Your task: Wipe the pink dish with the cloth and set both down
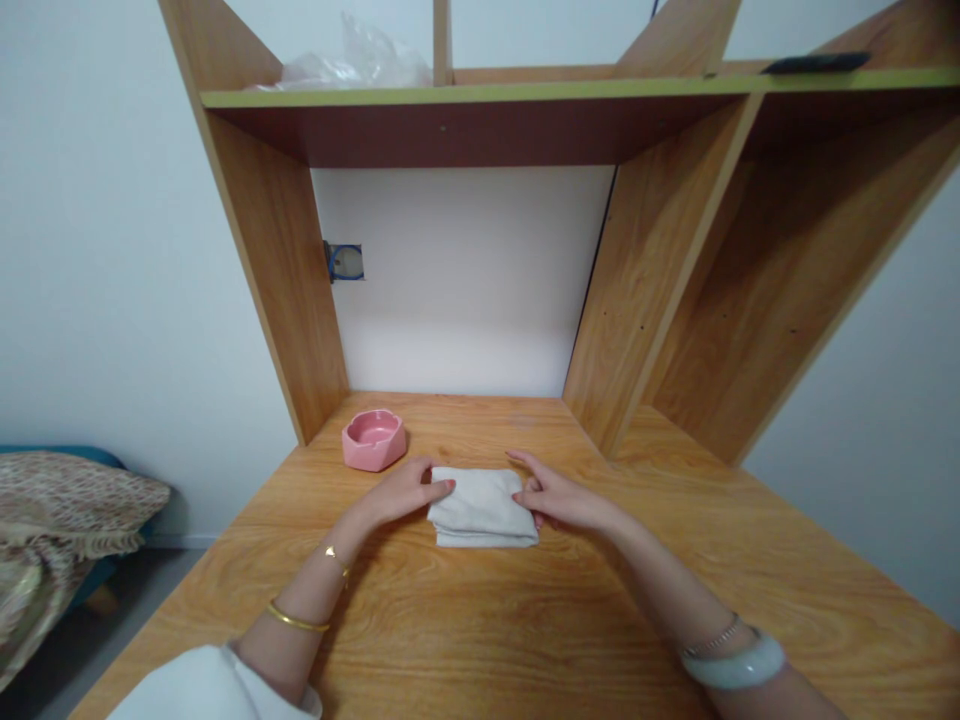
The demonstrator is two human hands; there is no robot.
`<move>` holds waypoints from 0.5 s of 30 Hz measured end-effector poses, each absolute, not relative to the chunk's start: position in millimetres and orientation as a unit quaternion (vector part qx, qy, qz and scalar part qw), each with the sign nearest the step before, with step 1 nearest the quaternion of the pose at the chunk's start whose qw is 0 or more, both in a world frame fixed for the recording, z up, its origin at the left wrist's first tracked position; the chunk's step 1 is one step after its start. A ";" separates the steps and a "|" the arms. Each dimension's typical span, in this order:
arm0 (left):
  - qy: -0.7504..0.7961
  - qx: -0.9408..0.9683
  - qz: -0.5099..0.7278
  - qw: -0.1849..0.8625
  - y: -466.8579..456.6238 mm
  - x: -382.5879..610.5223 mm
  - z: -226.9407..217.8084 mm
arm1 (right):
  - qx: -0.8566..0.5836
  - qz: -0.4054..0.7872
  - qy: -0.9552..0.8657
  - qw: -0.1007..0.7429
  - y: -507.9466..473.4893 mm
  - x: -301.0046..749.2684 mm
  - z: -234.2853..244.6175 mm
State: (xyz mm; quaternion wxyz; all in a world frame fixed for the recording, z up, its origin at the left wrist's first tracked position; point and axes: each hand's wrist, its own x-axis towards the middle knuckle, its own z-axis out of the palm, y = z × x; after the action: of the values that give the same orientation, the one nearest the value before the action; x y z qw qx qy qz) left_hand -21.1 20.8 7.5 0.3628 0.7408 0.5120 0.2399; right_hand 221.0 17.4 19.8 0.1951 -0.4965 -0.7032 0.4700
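folded cloth (484, 508) partly hides the left hand (403, 490); blanket (67, 500) cropped.

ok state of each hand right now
Left hand: holding folded pale cloth by its left edge.
Right hand: also holding it, by the right edge.

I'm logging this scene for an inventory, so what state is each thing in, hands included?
Grey cloth: folded in layers, lying on the desk.
Left hand: at the cloth's left edge, thumb on top.
Right hand: touching the cloth's right edge, index finger extended.
Pink dish: upright, open-topped.
Plastic bag: crumpled.
Wall box: uncovered, blue wire showing.
Fringed throw: draped, rumpled.
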 end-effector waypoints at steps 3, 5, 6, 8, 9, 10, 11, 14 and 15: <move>0.481 0.740 0.222 0.415 19.8 -25.9 11.1 | -0.488 0.486 -0.693 0.214 16.3 210.8 13.7; 0.477 0.731 0.209 0.440 17.8 -33.4 17.4 | -0.490 0.484 -0.689 0.224 16.4 206.2 10.0; 0.482 0.727 0.199 0.448 16.3 -38.6 21.8 | -0.494 0.475 -0.689 0.234 16.6 204.5 8.2; 0.497 0.718 0.181 0.453 12.9 -51.3 32.3 | -0.506 0.447 -0.692 0.257 17.1 202.4 4.6; 0.499 0.717 0.179 0.452 11.1 -58.2 37.6 | -0.511 0.431 -0.695 0.266 17.3 201.7 3.0; 0.504 0.716 0.173 0.452 9.5 -65.2 42.4 | -0.514 0.417 -0.699 0.272 17.5 201.3 1.5; 0.518 0.714 0.159 0.443 8.3 -72.0 46.5 | -0.515 0.407 -0.704 0.272 17.8 201.0 0.2; 0.576 0.701 0.148 0.393 8.2 -91.3 52.0 | -0.513 0.389 -0.719 0.264 19.0 200.9 -3.0; 0.599 0.695 0.147 0.369 9.6 -97.5 51.6 | -0.511 0.380 -0.725 0.264 19.7 201.1 -3.8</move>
State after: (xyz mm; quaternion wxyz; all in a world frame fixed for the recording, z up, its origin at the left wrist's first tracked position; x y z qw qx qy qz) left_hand -97.5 9.6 51.6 0.3690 0.6950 0.5994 0.1467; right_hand 201.1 19.7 -3.8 0.2640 -0.5105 -0.7249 0.3796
